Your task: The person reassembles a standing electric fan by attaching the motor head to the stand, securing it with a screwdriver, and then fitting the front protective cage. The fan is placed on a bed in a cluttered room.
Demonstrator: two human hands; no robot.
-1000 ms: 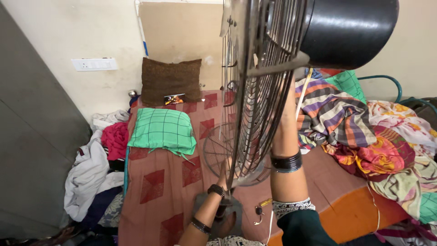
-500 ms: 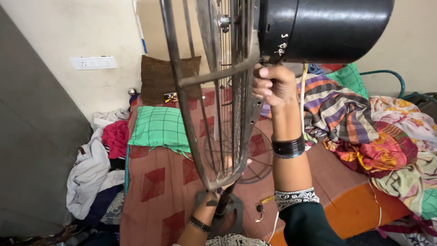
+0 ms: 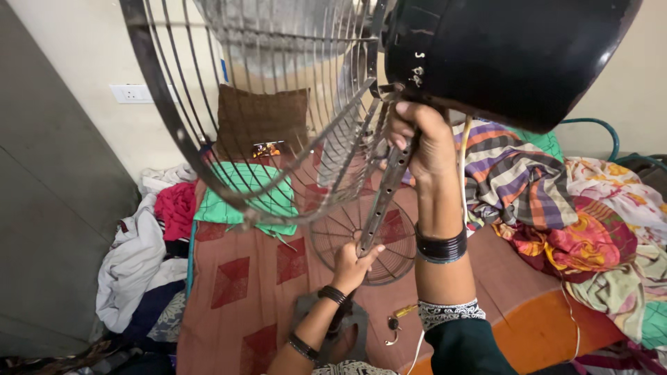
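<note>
I hold a large pedestal fan up over a bed. Its black motor housing [image 3: 514,55] fills the top right, and its wire rear guard [image 3: 229,104] tilts toward me with the blades behind the wires. My right hand [image 3: 420,139] is shut on the top of the perforated metal stand bar [image 3: 385,194], just under the motor. Lower down, my left hand [image 3: 351,260] grips the same bar. The fan's flat metal base [image 3: 313,319] rests on the bed below my left wrist. A detached round wire guard [image 3: 389,243] lies flat on the bedspread behind the bar.
A green checked pillow [image 3: 236,201] and a brown cushion [image 3: 260,121] lie at the head of the bed. Colourful cloths [image 3: 556,201] are heaped at right, clothes [image 3: 146,250] at left. A yellow-handled tool and keys [image 3: 397,321] lie near the base. A grey door [image 3: 48,208] stands left.
The fan head has swung round so the guard now faces me instead of showing edge-on. My left hand has come up the stand bar; my right hand stays under the motor.
</note>
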